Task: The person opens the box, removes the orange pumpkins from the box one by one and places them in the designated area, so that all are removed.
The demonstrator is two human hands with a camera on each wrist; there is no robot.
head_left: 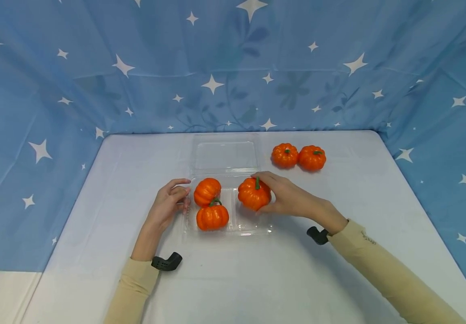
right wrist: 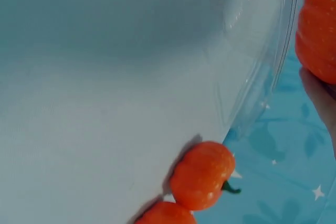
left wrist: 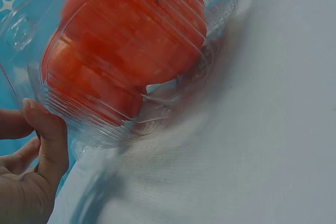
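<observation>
A clear plastic clamshell box (head_left: 253,230) lies open on the white table, lid (head_left: 225,155) folded back. Two small orange pumpkins (head_left: 207,191) (head_left: 212,217) sit in its left half. My right hand (head_left: 281,194) grips a third pumpkin (head_left: 253,194) over the box's right half; I cannot tell whether it touches the bottom. My left hand (head_left: 171,201) rests against the box's left wall, fingers loosely curled; in the left wrist view the fingers (left wrist: 47,140) touch the ribbed wall (left wrist: 94,124) with the pumpkins (left wrist: 126,40) behind it. The held pumpkin (right wrist: 317,35) shows at the right wrist view's edge.
Two more pumpkins (head_left: 284,155) (head_left: 311,158) stand side by side at the back right of the table (head_left: 257,279), also seen low in the right wrist view as pumpkins (right wrist: 202,174). Blue star-printed cloth (head_left: 233,63) walls in the table on three sides.
</observation>
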